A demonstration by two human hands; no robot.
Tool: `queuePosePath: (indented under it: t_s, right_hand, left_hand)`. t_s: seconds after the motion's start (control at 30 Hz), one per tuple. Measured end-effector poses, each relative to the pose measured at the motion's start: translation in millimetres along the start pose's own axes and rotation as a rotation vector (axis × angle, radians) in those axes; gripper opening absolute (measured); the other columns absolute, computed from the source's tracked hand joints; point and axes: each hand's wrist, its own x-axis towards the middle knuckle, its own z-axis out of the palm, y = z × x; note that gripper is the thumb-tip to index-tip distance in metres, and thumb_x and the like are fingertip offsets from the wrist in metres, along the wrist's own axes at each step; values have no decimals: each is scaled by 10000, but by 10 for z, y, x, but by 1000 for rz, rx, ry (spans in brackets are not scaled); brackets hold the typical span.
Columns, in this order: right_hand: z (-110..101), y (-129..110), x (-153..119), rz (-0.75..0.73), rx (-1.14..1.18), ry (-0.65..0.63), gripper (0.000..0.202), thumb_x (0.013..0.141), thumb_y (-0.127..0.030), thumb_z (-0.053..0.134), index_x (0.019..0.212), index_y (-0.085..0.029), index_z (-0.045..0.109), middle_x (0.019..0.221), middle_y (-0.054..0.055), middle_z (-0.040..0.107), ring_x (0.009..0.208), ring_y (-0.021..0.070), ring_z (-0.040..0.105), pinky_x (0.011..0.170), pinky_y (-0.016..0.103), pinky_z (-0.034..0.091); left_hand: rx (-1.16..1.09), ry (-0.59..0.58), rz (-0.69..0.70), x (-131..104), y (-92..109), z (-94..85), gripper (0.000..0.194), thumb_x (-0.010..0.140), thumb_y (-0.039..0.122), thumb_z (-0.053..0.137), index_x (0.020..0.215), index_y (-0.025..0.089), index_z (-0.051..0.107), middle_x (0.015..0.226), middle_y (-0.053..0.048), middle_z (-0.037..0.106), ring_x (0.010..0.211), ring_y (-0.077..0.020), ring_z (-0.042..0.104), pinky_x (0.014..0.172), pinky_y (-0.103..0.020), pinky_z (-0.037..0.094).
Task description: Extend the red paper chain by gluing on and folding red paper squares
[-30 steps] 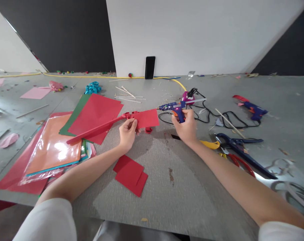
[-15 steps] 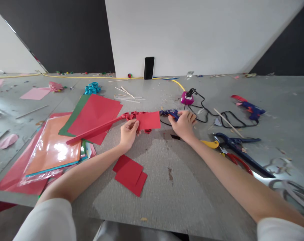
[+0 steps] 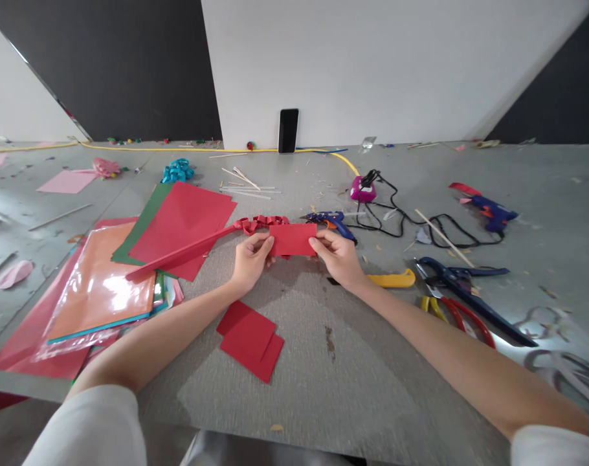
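Grip, head view: left hand (image 3: 250,260) and right hand (image 3: 340,260) each pinch an end of the red paper (image 3: 293,240).
Red paper: centre of the frame, spanning between both hands.
Glue gun (image 3: 332,219): right of centre, lying just beyond the right hand.
Paper step: apparently aligning or bending it.
Next paper move: seems to call for even pressure at both ends.

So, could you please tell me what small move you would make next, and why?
I would probably curl the right edge of the small red paper toward its left edge: the left hand and right hand pinch opposite ends, and the nearby glue gun lies on the table, leaving both free for it.
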Motion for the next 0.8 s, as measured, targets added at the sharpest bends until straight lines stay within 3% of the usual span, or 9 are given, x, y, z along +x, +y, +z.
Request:
queuePosePath:
  t_s: [0.17, 0.33, 0.53, 0.8]
  right_hand:
    - [-10, 22, -22, 92, 127, -2, 354, 836, -564, 755, 930, -228, 695, 696, 0, 679, 503, 138, 581, 421, 265, 427]
    - [-28, 62, 4, 126, 233, 7, 339, 818, -497, 790, 1007, -230, 702, 691, -12, 686, 480, 115, 560, 414, 254, 431]
    - [-35, 113, 28, 167, 339, 16, 268, 784, -404, 809, 980, -233, 743, 692, -13, 689, 471, 102, 558, 399, 241, 405]
    - [-31, 4, 14, 128, 340, 8, 174, 791, -370, 775, 901, -235, 766, 616, -23, 644, 446, 105, 544, 384, 244, 366]
  left_hand:
    - [-7, -20, -20, -9, 2, 7, 421, 830, 518, 777, 1005, 140, 709, 627, 9, 642, 475, -86, 569, 420, -184, 412]
    - [-6, -38, -36, -17, 16, 3, 452, 829, 507, 782, 1082, 145, 684, 583, 25, 626, 467, -92, 566, 434, -186, 410]
    - [-12, -49, -47, -6, 16, -7, 422, 827, 492, 788, 1060, 161, 666, 574, 33, 614, 466, -93, 563, 442, -182, 398]
    - [-34, -126, 1, -14, 5, -10, 433, 850, 522, 758, 1078, 170, 655, 603, 37, 611, 479, -88, 556, 435, -183, 393]
